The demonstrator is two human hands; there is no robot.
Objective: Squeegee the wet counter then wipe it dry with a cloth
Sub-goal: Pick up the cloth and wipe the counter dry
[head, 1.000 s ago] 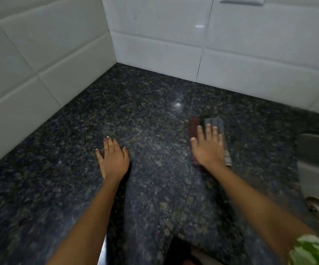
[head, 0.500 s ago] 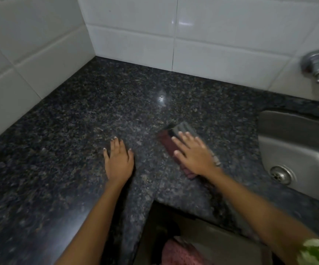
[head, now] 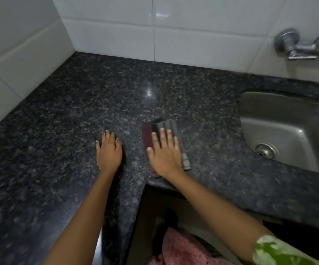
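on the dark speckled granite counter (head: pixel 65 115), close to its inner front corner, the right hand (head: pixel 165 153) lies flat, palm down, on a folded cloth (head: pixel 165 126) that shows maroon along its left side and grey with darker stripes on its right. the fingers (head: pixel 162 136) are spread and straight, pressing the cloth against the stone rather than closing around it; the far end of the cloth sticks out past the fingertips, and a narrow grey edge shows beside the little-finger side of the hand. the left hand (head: pixel 109 152) rests just beside it on bare stone, palm down, released and holding nothing, its fingers close together and pointing toward the back wall. the two hands are near each other but apart, with a strip of counter between them. white wall tiles (head: pixel 116 33) meet at the corner behind the counter. a steel sink (head: pixel 280 123) is set into the counter to the right, well apart from the cloth, with its drain (head: pixel 265 150) visible in the basin. a metal tap (head: pixel 296 46) is mounted on the wall above the sink. a green and white sleeve (head: pixel 277 251) covers the right upper arm at the lower edge, and pink patterned fabric (head: pixel 183 247) shows below the counter's edge. whether the surface is wet cannot be told.
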